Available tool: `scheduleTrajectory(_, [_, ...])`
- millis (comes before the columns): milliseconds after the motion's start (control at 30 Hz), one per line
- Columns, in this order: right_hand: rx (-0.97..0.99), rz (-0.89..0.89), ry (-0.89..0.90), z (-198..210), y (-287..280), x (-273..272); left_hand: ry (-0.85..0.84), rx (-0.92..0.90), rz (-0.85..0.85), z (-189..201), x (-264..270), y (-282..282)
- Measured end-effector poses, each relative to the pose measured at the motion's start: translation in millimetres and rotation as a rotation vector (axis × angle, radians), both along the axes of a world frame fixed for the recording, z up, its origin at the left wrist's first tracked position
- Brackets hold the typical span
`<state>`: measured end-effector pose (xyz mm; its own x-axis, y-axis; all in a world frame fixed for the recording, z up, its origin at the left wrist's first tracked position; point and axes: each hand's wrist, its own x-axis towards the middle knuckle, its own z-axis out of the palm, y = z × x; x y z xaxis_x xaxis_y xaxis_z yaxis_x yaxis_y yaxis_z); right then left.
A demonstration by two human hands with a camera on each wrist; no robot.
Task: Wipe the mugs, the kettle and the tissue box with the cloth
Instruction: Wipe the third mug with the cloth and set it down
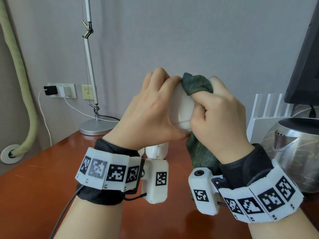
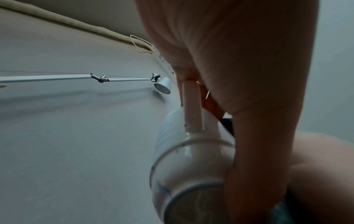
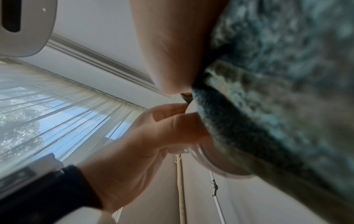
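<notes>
Grey wall point(image 1: 172, 40) w/ sockets, desk lamp point(image 1: 89, 66) on brown table point(image 1: 34, 195), curtained window point(image 3: 47, 106).

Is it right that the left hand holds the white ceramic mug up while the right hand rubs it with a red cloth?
Not quite: the cloth is dark green, as the head view shows. The left hand does hold the white ceramic mug up, and the right hand rubs it.

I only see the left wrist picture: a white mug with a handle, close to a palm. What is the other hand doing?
Observer: The right hand grips a dark green terry cloth and presses it on the white ceramic mug.
Operator: Is the mug on a table?
Observer: No, the left hand holds it in the air above a reddish-brown wooden table.
Operator: Anything else to clean?
Observer: A shiny steel kettle stands on the table at the right.
</notes>
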<state>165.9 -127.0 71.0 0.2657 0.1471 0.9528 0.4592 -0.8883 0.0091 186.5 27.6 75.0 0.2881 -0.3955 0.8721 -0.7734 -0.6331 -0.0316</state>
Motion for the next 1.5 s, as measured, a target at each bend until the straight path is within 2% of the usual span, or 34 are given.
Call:
scheduleTrajectory(167, [0.058,-0.035,0.056,1.7,-0.6,-0.2,-0.011,-0.043,0.013,-0.6,0.6,3.4])
scheduleTrajectory(400, [0.012,0.102,0.046,-0.6,3.1,-1.2,-0.092,-0.188,0.078,0.0,9.6,18.9])
scheduleTrajectory(533, [-0.003,0.121,0.065,-2.2,0.2,1.6,-0.101,-0.273,0.101,-2.1,14.3,24.8])
scheduleTrajectory(700, [0.222,0.160,-0.019,0.0,-10.6,8.0,-0.059,-0.382,-0.012,-4.3,14.9,27.2])
scheduleTrajectory(767, [0.351,0.283,0.071,1.8,-11.3,9.4,-0.062,-0.394,-0.055,-3.7,14.4,25.8])
scheduleTrajectory(900, [0.692,0.684,0.461,5.3,-4.9,5.3,-0.080,-0.406,-0.126,-3.3,14.1,23.9])
scheduleTrajectory(967, [0.649,0.777,0.572,3.8,-2.2,4.3,-0.081,-0.420,-0.154,-2.0,12.2,22.8])
scheduleTrajectory(1033, [0.484,0.784,0.638,0.7,2.5,3.6,-0.089,-0.424,-0.161,-0.2,8.6,20.3])
scheduleTrajectory(1100, [0.452,0.820,0.669,-1.5,9.3,0.3,-0.101,-0.404,-0.174,1.6,4.4,16.4])
scheduleTrajectory(1267, [0.633,0.933,0.519,-6.1,18.1,-0.2,-0.106,-0.330,-0.173,5.5,1.2,12.3])
scheduleTrajectory(1400, [0.668,0.756,0.391,-7.6,19.4,0.7,-0.060,-0.270,-0.158,5.0,3.2,12.7])
scheduleTrajectory(1500, [0.644,0.671,0.370,-8.1,19.9,1.0,-0.068,-0.276,-0.138,3.8,4.3,7.7])
